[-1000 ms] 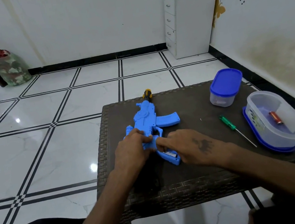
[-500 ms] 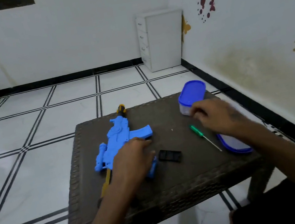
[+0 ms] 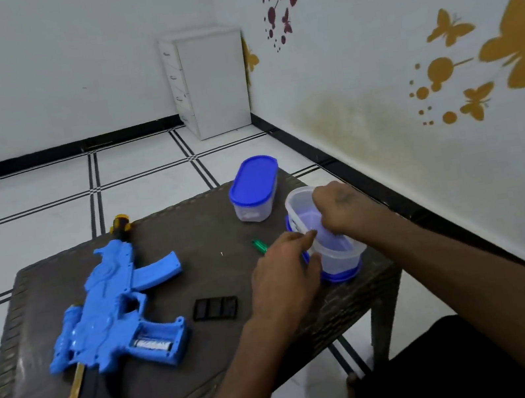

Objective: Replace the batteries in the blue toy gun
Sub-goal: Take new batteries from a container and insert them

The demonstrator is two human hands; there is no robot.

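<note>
While the right hand (image 3: 337,209) reaches down into the clear container (image 3: 328,250), fingers hidden so its grip cannot be told, the left hand (image 3: 283,271) holds that container's near rim; well left of both, the blue toy gun (image 3: 112,304) lies on the table (image 3: 190,231), batteries (image 3: 151,343) exposed; black cover (image 3: 216,308) between; no legible writing

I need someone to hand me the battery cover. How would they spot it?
On the dark woven table, look just right of the blue toy gun's open grip. The small black ribbed rectangular plate lies flat there, the table's only flat black piece.
</note>
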